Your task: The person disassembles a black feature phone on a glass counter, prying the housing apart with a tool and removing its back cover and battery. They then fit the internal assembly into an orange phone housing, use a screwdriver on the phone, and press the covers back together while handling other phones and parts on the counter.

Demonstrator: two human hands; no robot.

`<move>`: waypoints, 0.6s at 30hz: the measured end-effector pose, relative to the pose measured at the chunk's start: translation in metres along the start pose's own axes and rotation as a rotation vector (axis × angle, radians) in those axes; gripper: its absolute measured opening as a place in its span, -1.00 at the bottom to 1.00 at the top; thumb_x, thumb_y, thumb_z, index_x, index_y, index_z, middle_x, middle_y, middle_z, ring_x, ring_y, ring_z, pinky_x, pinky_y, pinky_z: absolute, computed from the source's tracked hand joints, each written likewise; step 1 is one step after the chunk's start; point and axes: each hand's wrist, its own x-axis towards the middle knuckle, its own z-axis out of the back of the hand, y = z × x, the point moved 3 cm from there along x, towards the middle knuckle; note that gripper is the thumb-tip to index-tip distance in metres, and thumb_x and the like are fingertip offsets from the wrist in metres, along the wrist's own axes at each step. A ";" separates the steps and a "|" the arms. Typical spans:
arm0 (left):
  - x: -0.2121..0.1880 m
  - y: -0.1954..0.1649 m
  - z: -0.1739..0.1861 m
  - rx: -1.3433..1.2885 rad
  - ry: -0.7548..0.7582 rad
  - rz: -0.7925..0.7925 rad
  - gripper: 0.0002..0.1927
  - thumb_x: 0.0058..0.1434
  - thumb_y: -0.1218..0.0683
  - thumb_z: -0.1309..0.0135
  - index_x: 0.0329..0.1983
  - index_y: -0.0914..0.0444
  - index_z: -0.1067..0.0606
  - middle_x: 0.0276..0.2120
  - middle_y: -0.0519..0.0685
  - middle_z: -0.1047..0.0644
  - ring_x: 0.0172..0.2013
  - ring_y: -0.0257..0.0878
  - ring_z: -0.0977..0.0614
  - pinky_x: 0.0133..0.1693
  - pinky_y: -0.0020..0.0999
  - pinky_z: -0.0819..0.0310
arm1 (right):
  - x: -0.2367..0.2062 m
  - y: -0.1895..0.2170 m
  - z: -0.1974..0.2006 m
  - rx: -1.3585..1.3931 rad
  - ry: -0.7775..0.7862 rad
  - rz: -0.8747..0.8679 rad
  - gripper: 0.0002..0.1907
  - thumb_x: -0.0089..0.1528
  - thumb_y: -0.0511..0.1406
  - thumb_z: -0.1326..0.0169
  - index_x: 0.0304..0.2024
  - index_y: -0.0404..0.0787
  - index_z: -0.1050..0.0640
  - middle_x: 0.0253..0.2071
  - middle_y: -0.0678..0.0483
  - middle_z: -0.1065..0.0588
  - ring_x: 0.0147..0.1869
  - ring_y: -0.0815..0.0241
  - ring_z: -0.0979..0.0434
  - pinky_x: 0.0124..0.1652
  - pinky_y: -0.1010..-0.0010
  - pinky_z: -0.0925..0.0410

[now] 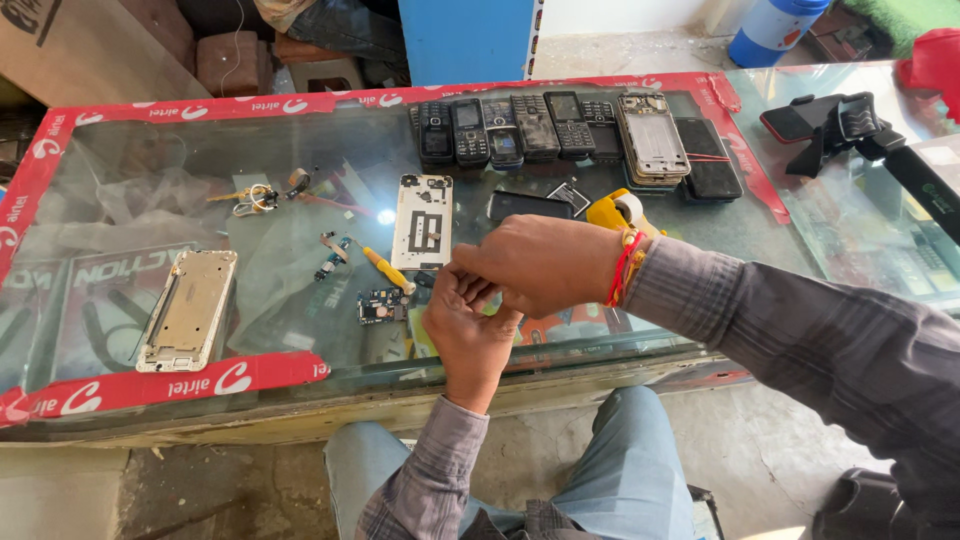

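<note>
on glass counter [150,180]: two hands [505,290] together, contents hidden; six keypad phones [505,128]; one yellow screwdriver [387,269].

The person wears a long-sleeved shirt of grey cloth with a fine, darker check or stripe; both sleeves reach the wrists, and the cuffs sit loose. On the right hand [545,265] side, threads of red and yellow-orange are tied around the wrist as a band just ahead of the cuff. The left hand [465,325] is bare, with no ring or band visible. The legs are in light blue denim jeans, faded over the thighs.
</note>
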 end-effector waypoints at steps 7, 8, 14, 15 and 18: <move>0.004 -0.005 -0.001 -0.026 -0.043 0.018 -0.40 0.16 0.15 -0.37 0.17 0.47 -0.37 0.02 0.08 -0.55 0.05 -0.23 -0.63 0.14 -0.31 -0.60 | -0.005 -0.013 -0.001 0.095 -0.081 0.009 -0.60 0.14 -0.38 -0.06 0.03 -0.29 -0.40 -0.31 -0.15 -0.57 -0.19 -0.23 -0.59 -0.20 -0.01 -0.39; 0.005 -0.006 0.001 -0.061 -0.044 0.043 -0.40 0.19 0.15 -0.34 0.20 0.47 -0.37 0.03 0.09 -0.55 0.06 -0.22 -0.62 0.15 -0.31 -0.59 | -0.008 -0.018 -0.001 0.131 -0.075 -0.026 -0.58 0.17 -0.38 -0.05 0.10 -0.27 -0.40 -0.30 -0.15 -0.57 -0.18 -0.21 -0.60 -0.17 -0.01 -0.40; 0.015 -0.009 0.007 -0.162 0.000 0.145 -0.29 0.29 0.19 -0.21 0.44 0.49 -0.21 0.09 0.08 -0.52 0.09 -0.24 -0.58 0.18 -0.35 -0.49 | -0.026 -0.032 0.002 0.145 -0.210 0.140 -0.45 0.14 -0.36 -0.17 0.20 -0.31 -0.45 0.07 -0.17 -0.53 0.12 -0.17 -0.54 0.02 0.08 -0.41; 0.015 -0.010 0.006 -0.180 0.022 0.154 -0.26 0.32 0.19 -0.18 0.49 0.50 -0.16 0.10 0.08 -0.51 0.09 -0.25 -0.56 0.18 -0.37 -0.46 | -0.028 -0.033 -0.001 0.148 -0.219 0.105 -0.46 0.16 -0.35 -0.16 0.21 -0.31 -0.45 0.06 -0.16 -0.52 0.10 -0.16 -0.55 0.01 0.10 -0.42; 0.013 -0.013 0.004 -0.198 0.112 0.145 -0.26 0.43 0.16 -0.07 0.55 0.45 -0.03 0.14 0.04 -0.49 0.12 -0.28 -0.54 0.20 -0.38 -0.44 | -0.037 -0.033 -0.010 0.171 -0.257 0.052 -0.49 0.23 -0.33 -0.11 0.25 -0.30 -0.45 0.00 -0.12 -0.52 0.04 -0.12 -0.56 -0.02 0.14 -0.43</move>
